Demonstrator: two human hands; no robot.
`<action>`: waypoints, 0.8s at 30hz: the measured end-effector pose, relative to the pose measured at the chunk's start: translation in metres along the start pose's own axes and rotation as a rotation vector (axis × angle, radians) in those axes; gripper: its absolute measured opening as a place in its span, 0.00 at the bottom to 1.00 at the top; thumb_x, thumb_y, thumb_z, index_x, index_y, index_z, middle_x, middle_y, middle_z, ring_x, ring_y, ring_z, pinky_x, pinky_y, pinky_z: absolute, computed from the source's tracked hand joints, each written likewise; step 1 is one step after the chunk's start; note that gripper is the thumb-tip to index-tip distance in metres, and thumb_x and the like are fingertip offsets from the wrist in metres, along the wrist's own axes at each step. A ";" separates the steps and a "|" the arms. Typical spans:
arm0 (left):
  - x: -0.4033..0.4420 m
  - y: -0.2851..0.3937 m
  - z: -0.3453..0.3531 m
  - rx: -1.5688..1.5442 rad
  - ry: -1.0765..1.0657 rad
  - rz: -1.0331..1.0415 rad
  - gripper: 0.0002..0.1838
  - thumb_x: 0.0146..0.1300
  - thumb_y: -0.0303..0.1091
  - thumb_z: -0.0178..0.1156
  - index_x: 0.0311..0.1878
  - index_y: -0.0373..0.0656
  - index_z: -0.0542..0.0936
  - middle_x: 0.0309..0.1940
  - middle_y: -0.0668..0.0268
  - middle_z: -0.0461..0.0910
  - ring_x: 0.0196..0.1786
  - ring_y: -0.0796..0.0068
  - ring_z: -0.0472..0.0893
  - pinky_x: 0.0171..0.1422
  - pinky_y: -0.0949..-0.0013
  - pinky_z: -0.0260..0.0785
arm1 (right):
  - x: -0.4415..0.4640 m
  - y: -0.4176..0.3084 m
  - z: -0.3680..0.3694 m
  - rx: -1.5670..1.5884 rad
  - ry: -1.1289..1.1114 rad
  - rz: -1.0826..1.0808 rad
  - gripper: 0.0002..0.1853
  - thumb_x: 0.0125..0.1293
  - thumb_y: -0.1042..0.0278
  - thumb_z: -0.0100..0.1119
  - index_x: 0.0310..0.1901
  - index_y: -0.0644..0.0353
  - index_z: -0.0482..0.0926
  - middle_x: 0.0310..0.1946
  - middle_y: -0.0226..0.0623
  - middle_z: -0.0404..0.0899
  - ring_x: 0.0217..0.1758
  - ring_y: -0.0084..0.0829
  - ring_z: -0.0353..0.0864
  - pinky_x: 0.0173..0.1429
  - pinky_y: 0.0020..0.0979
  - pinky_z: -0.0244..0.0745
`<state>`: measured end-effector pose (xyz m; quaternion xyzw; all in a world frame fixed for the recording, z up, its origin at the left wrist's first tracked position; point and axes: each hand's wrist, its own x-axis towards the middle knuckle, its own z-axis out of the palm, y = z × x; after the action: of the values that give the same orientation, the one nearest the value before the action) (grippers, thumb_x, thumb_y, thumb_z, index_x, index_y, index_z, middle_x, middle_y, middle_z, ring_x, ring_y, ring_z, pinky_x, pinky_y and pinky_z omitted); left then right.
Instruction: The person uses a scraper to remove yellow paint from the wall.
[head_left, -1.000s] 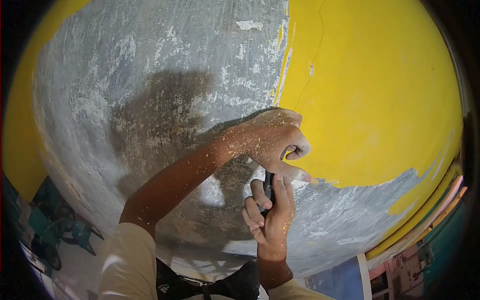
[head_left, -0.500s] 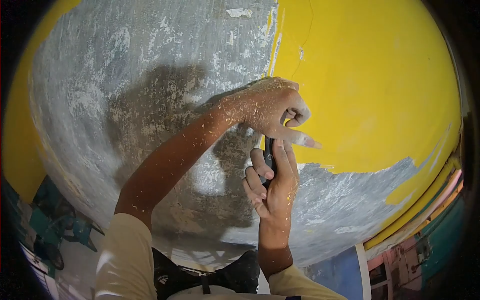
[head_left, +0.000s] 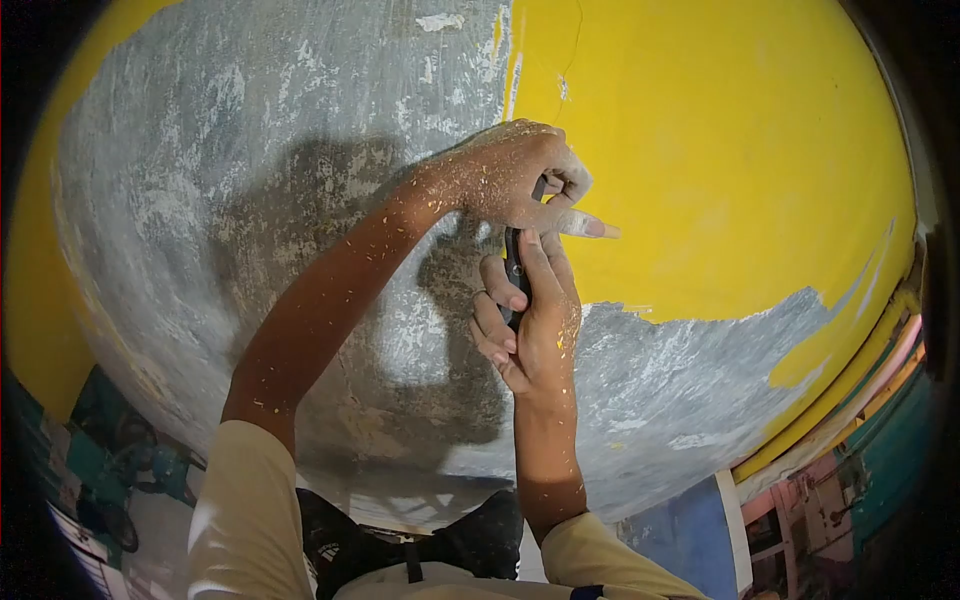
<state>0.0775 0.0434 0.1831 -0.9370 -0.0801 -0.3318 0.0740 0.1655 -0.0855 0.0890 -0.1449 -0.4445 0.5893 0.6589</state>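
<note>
From my distant seat I have both hands on one dark tool (head_left: 513,250), which stands nearly upright in the middle of the scene, in front of the wall (head_left: 170,210) where grey meets yellow paint (head_left: 740,150). My left hand (head_left: 520,178) has its fingers closed round the tool's far part, thumb pointing right; my right hand (head_left: 545,320) grips the near part, some fingers curled over it and others lying along it. I judge the paired hold is for steadiness: the left guides and presses, the right braces the handle. The tool's working end is hidden behind the left hand, so I cannot tell whether it touches the wall. Pale and yellow flakes (head_left: 560,345) cling to both forearms, and pale dust coats the left fingers. A crack (head_left: 570,70) runs through the yellow at the far side. I can make out no container.
</note>
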 end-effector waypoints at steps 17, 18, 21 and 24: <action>0.002 0.004 -0.004 0.025 0.052 -0.029 0.28 0.59 0.50 0.72 0.16 0.46 0.67 0.14 0.74 0.60 0.20 0.77 0.61 0.29 0.67 0.55 | 0.006 -0.002 -0.002 -0.038 -0.063 -0.033 0.09 0.83 0.57 0.42 0.50 0.51 0.69 0.18 0.21 0.57 0.08 0.14 0.50 0.09 0.19 0.48; 0.002 0.004 -0.002 0.048 0.051 -0.040 0.28 0.60 0.51 0.71 0.16 0.47 0.67 0.14 0.73 0.61 0.21 0.77 0.62 0.30 0.67 0.57 | 0.006 -0.001 -0.002 -0.034 -0.047 -0.033 0.09 0.83 0.57 0.42 0.50 0.51 0.69 0.18 0.21 0.57 0.08 0.14 0.50 0.09 0.19 0.48; 0.001 0.005 0.007 0.156 0.111 -0.011 0.29 0.60 0.55 0.69 0.16 0.48 0.67 0.14 0.73 0.61 0.25 0.75 0.65 0.32 0.64 0.60 | 0.010 0.005 -0.015 -0.024 -0.037 -0.039 0.09 0.83 0.57 0.42 0.50 0.51 0.69 0.18 0.22 0.57 0.09 0.14 0.50 0.09 0.19 0.49; -0.008 0.009 0.015 0.171 0.083 -0.021 0.30 0.60 0.58 0.69 0.15 0.49 0.68 0.14 0.73 0.62 0.29 0.72 0.68 0.36 0.62 0.64 | 0.005 0.011 -0.022 -0.032 -0.018 -0.039 0.09 0.83 0.57 0.42 0.50 0.51 0.69 0.19 0.23 0.57 0.09 0.15 0.51 0.09 0.19 0.48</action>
<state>0.0823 0.0371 0.1656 -0.9118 -0.1149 -0.3631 0.1535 0.1743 -0.0711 0.0707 -0.1412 -0.4625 0.5704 0.6639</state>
